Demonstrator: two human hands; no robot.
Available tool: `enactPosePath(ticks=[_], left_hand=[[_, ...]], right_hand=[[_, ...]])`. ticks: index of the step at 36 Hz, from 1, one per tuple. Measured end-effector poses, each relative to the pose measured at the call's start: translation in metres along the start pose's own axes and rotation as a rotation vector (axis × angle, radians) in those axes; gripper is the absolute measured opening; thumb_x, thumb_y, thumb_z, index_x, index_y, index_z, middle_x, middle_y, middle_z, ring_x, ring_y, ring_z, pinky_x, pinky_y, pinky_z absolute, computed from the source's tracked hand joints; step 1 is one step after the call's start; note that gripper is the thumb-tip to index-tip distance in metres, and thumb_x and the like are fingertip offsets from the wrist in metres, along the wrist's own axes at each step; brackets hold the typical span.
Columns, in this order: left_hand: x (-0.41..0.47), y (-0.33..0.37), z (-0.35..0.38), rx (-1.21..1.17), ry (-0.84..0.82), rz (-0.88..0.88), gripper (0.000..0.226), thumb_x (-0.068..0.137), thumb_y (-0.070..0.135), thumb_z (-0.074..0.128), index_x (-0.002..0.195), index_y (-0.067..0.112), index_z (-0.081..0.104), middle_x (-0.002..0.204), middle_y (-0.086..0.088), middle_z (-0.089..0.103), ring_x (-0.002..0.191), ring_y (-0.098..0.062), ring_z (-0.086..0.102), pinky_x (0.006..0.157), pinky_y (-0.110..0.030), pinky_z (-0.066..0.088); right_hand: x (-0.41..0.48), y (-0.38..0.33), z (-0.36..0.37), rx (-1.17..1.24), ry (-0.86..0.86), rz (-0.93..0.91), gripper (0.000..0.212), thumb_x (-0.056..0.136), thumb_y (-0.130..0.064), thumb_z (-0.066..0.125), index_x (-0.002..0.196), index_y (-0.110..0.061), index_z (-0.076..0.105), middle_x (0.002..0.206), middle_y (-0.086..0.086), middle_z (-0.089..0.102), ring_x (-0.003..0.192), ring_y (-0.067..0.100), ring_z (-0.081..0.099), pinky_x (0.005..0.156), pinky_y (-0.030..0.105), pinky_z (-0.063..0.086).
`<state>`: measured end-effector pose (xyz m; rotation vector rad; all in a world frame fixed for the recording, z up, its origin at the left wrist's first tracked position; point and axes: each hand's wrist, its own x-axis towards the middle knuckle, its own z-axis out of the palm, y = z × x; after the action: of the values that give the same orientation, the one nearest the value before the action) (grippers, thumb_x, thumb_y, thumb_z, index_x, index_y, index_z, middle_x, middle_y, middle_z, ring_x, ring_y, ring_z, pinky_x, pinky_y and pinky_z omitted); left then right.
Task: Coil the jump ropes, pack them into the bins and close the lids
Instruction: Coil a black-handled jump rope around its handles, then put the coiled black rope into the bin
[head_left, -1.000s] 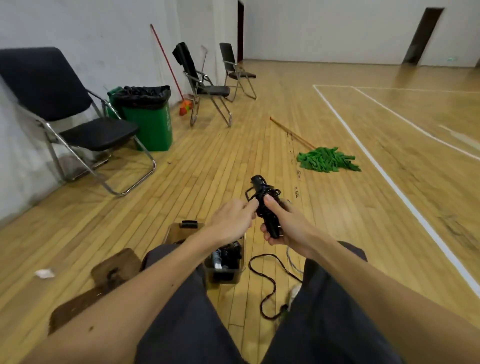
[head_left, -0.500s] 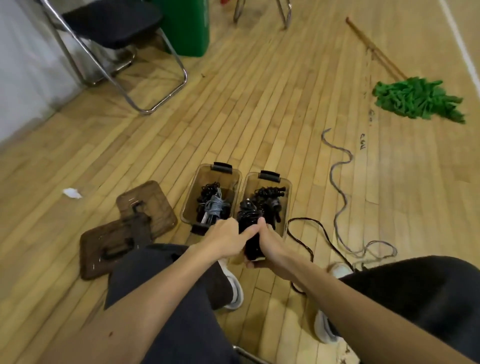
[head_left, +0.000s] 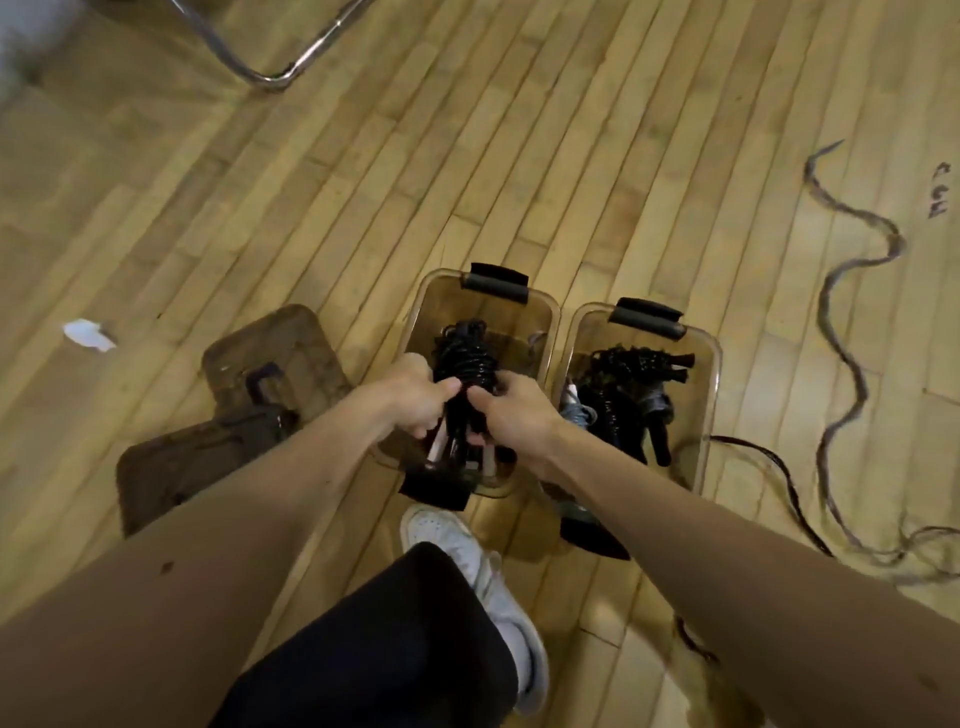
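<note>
On the wood floor (head_left: 363, 156), the left bin (head_left: 548, 317) and right bin (head_left: 714, 358) stand open side by side, with the lids (head_left: 291, 348) lying to their left. At the left bin's mouth is a coiled black jump rope (head_left: 465, 358). My left hand (head_left: 415, 397) and right hand (head_left: 511, 415) both have their fingers curled round it.

This is looking like a gym or sports hall: varnished hardwood strips are running across the whole floor (head_left: 311, 208), a chair's chrome tube frame (head_left: 291, 65) is standing on it, and a loose jump rope (head_left: 896, 244) is snaking beside clear bins (head_left: 423, 296) holding coiled ones.
</note>
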<state>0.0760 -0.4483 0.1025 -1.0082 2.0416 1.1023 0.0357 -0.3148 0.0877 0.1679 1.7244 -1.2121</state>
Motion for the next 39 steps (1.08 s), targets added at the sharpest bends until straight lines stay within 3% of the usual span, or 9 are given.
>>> enactPosePath(ticks=[5, 11, 13, 19, 21, 24, 27, 33, 39], left_hand=[[0.044, -0.007, 0.001, -0.039, 0.080, -0.101, 0.027, 0.107, 0.024, 0.043, 0.106, 0.000, 0.055, 0.072, -0.010, 0.057, 0.057, -0.019, 0.051, 0.054, -0.028, 0.046], [0.056, -0.022, 0.028, 0.133, 0.064, -0.147, 0.021, 0.107, 0.016, 0.041, 0.110, 0.001, 0.055, 0.095, -0.015, 0.059, 0.066, -0.022, 0.053, 0.052, -0.025, 0.043], [0.058, -0.030, 0.035, 0.186, 0.058, -0.131, 0.019, 0.104, 0.013, 0.045, 0.111, 0.000, 0.057, 0.107, -0.017, 0.060, 0.078, -0.024, 0.053, 0.061, -0.029, 0.044], [0.048, -0.037, 0.024, 0.268, 0.097, -0.088, 0.019, 0.104, 0.014, 0.045, 0.096, 0.002, 0.058, 0.092, -0.018, 0.063, 0.063, -0.030, 0.066, 0.048, -0.036, 0.055], [0.039, -0.027, 0.018, 0.419, 0.107, -0.053, 0.019, 0.104, 0.019, 0.047, 0.098, 0.004, 0.056, 0.093, -0.014, 0.060, 0.071, -0.028, 0.064, 0.050, -0.032, 0.049], [0.025, -0.003, 0.019, 0.621, 0.148, 0.073, 0.021, 0.104, 0.024, 0.048, 0.112, 0.008, 0.059, 0.108, -0.014, 0.060, 0.098, -0.033, 0.062, 0.070, -0.037, 0.046], [0.004, 0.034, 0.044, 0.639, 0.193, 0.302, 0.028, 0.105, 0.033, 0.045, 0.107, 0.012, 0.063, 0.106, -0.011, 0.063, 0.095, -0.032, 0.063, 0.073, -0.039, 0.049], [-0.051, 0.113, 0.150, 0.500, -0.093, 0.653, 0.030, 0.106, 0.034, 0.043, 0.092, 0.016, 0.063, 0.087, -0.004, 0.058, 0.082, -0.026, 0.060, 0.075, -0.041, 0.052], [-0.062, 0.116, 0.266, 0.591, -0.351, 0.574, 0.027, 0.103, 0.027, 0.049, 0.082, 0.011, 0.056, 0.089, -0.009, 0.061, 0.080, -0.025, 0.059, 0.066, -0.035, 0.047]], right_hand=[[0.044, 0.010, 0.017, -0.270, 0.082, -0.101, 0.047, 0.103, -0.023, 0.056, 0.144, -0.019, 0.035, 0.120, 0.006, 0.057, 0.110, 0.025, 0.061, 0.095, 0.044, 0.055], [0.067, 0.018, 0.027, -0.545, 0.012, -0.123, 0.052, 0.104, -0.024, 0.053, 0.153, -0.023, 0.036, 0.145, 0.012, 0.052, 0.131, 0.030, 0.050, 0.103, 0.040, 0.045], [0.070, 0.018, 0.030, -0.623, -0.048, -0.129, 0.050, 0.106, -0.022, 0.049, 0.155, -0.023, 0.036, 0.148, 0.008, 0.051, 0.130, 0.028, 0.052, 0.100, 0.036, 0.047], [0.071, 0.016, 0.029, -0.729, -0.108, -0.142, 0.054, 0.103, -0.010, 0.045, 0.155, -0.023, 0.037, 0.148, 0.010, 0.049, 0.118, 0.027, 0.059, 0.090, 0.036, 0.054], [0.065, 0.015, 0.022, -0.689, -0.128, -0.170, 0.050, 0.104, -0.015, 0.045, 0.153, -0.023, 0.040, 0.137, 0.011, 0.057, 0.098, 0.023, 0.065, 0.078, 0.036, 0.056], [0.047, 0.011, -0.003, -0.630, -0.103, -0.232, 0.039, 0.104, -0.016, 0.046, 0.143, -0.022, 0.053, 0.118, 0.011, 0.065, 0.082, 0.019, 0.060, 0.068, 0.030, 0.047], [0.021, 0.012, -0.058, -0.632, -0.043, -0.193, 0.025, 0.104, -0.014, 0.047, 0.120, -0.013, 0.066, 0.088, 0.001, 0.063, 0.071, 0.016, 0.057, 0.061, 0.025, 0.046], [-0.052, 0.056, -0.198, -0.532, 0.252, 0.029, 0.019, 0.104, -0.011, 0.046, 0.104, -0.015, 0.064, 0.085, 0.007, 0.065, 0.069, 0.017, 0.059, 0.055, 0.025, 0.048], [-0.110, 0.152, -0.274, -0.439, 0.379, 0.247, 0.024, 0.101, -0.006, 0.042, 0.101, -0.009, 0.066, 0.079, 0.007, 0.065, 0.060, 0.016, 0.058, 0.048, 0.024, 0.048]])
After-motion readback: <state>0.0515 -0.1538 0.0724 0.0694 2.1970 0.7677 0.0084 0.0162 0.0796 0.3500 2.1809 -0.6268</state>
